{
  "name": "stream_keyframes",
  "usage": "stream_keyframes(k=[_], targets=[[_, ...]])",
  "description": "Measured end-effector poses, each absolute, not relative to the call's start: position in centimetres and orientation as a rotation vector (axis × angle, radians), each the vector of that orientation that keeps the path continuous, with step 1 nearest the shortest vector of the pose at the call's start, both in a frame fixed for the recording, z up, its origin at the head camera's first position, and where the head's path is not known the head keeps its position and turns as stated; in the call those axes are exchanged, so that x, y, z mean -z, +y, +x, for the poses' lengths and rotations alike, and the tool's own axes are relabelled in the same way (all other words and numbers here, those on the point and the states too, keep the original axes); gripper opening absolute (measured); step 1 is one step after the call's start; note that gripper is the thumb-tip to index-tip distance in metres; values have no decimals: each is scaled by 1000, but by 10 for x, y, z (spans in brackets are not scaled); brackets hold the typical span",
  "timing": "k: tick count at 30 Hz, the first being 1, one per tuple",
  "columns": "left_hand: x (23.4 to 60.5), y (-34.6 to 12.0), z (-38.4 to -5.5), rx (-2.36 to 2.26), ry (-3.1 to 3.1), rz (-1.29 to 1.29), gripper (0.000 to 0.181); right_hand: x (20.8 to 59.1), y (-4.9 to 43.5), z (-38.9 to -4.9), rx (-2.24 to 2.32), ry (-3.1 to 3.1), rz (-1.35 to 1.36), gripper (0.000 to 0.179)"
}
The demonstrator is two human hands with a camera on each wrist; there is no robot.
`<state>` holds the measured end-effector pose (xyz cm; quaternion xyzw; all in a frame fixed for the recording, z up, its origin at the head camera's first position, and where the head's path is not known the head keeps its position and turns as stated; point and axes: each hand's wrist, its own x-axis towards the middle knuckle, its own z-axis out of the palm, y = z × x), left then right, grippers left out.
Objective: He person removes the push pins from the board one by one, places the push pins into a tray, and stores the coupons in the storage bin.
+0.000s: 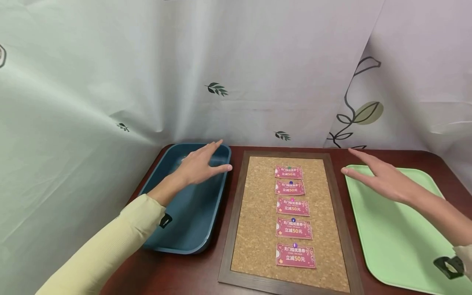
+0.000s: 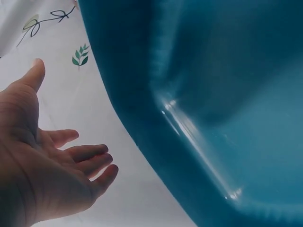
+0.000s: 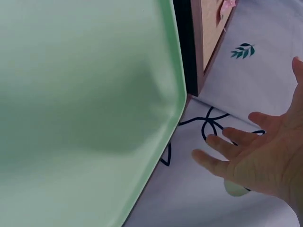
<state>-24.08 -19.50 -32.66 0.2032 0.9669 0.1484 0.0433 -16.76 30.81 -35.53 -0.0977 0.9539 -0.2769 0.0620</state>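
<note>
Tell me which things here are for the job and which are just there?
Probably for the job:
left hand and right hand, holding nothing
blue tray, near the left hand
green tray, near the right hand
corkboard between the trays
five pink coupons and their pins

Probably just there:
dark red table
leaf-patterned sheet behind

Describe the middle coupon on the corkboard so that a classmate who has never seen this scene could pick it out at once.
Find the wood-framed corkboard between the blue tray and the green tray. Down it runs a column of five pinkish-red coupons. The middle coupon has two above and two below, and its pin is bright pink, unlike the others'.
</note>
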Motion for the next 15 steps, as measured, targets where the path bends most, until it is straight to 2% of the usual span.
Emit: stream_keyframes(k=[15], targets=[[324, -145, -265, -821, 2807, 598, 83, 358, 276, -196, 1209, 2724, -229, 77]])
